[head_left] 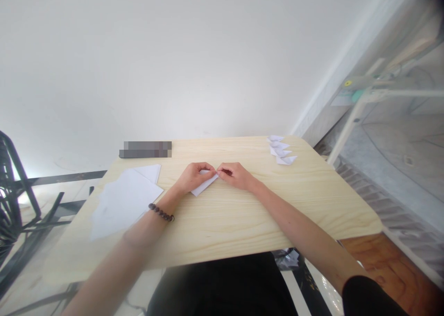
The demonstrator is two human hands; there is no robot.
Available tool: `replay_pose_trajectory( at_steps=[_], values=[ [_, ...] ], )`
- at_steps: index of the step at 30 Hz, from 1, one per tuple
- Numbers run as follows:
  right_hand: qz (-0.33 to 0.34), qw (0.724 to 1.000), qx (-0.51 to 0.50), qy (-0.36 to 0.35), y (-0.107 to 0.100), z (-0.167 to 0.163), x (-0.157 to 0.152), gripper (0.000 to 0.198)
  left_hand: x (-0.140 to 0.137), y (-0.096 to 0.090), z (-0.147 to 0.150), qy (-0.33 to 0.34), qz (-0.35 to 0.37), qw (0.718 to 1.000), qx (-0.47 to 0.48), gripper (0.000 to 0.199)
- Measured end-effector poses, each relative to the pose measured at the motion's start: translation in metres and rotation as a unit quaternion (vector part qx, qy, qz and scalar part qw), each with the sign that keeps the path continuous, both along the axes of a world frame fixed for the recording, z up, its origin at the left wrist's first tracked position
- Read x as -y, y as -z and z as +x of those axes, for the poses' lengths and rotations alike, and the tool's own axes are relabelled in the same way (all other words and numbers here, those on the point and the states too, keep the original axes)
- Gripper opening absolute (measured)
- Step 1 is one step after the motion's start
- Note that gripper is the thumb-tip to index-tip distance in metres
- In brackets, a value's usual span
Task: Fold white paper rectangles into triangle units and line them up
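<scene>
A pale wood-grain rectangular table [222,233] carries a fanned pile of flat white paper sheets [126,198] at left. Near the middle, the left hand [194,175] closes over a narrow, folded white paper strip [204,185], while the right hand [236,175] pinches its tip. Smallest are the pointed white folded-paper pieces [286,160], overlapping at the far right. An uneven pinch could skew the crease; pulling the hands apart might tear the tip.
</scene>
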State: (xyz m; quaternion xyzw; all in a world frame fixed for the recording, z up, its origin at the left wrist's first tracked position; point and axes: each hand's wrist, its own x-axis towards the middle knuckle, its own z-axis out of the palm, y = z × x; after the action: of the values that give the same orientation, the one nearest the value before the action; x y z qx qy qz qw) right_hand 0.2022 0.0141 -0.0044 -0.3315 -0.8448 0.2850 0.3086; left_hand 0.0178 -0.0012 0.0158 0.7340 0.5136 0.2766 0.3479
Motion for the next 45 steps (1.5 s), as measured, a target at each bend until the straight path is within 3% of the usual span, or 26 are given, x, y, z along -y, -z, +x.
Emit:
replay_pose_trajectory(
  at_steps=[12,29,38,45],
  values=[
    [-0.069,0.997,-0.017,-0.015,-0.0005,0.0020,-0.0020,0.019,-0.0003,-0.0014,-0.0011,-0.006,-0.001,1.000,0.019,0.038],
    [-0.029,1.000,0.002,-0.002,0.0007,0.0018,-0.0008,0.020,0.0002,-0.0018,-0.0005,0.007,0.000,1.000,0.016,0.038],
    [-0.065,0.998,-0.012,-0.010,-0.0005,0.0029,-0.0012,0.019,0.0015,-0.0032,-0.0005,-0.001,-0.002,1.000,0.019,0.039],
    [-0.038,0.999,0.002,-0.008,0.0003,0.0018,-0.0004,0.018,0.0012,-0.0025,-0.0001,0.000,-0.003,1.000,0.017,0.039]
  ],
)
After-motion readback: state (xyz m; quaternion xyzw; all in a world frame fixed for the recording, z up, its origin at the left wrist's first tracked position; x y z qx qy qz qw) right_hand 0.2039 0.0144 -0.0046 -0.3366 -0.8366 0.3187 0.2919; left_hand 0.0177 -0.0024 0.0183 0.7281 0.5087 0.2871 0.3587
